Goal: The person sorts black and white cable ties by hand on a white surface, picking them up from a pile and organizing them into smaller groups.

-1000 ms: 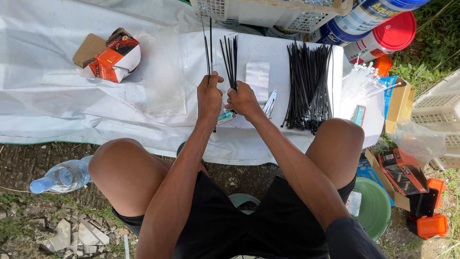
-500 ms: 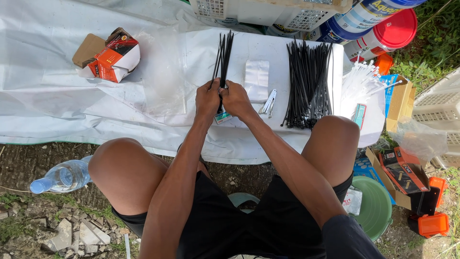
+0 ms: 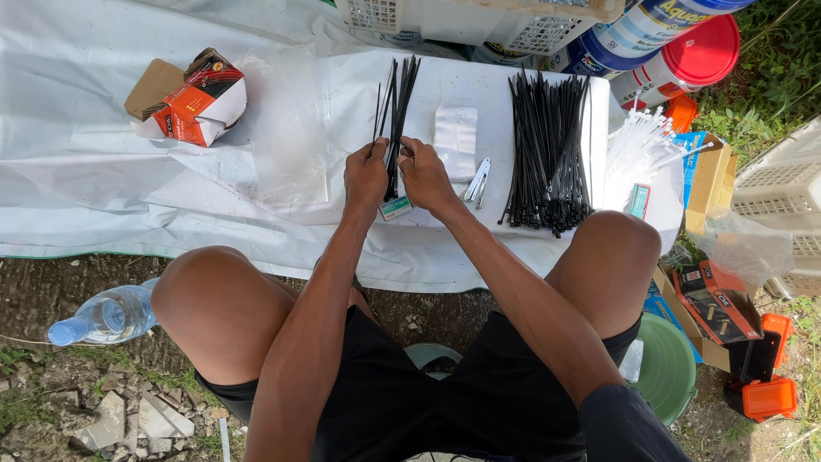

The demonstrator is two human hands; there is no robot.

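A small bundle of thin black plastic cable ties (image 3: 395,120) is pinched upright between the left hand (image 3: 366,175) and right hand (image 3: 425,175), each grip closed on its lower end, apparently to even the ends, with the large loose pile of black cable ties (image 3: 547,150) lying on the white-covered table (image 3: 103,180) at three o'clock.

cable ties (image 3: 547,154) right of small bundle (image 3: 395,120).

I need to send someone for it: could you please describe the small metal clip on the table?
On the white sheet, look just left of the big pile of black cable ties. The metal clip lies beside the right hand, the only shiny silver thing there.
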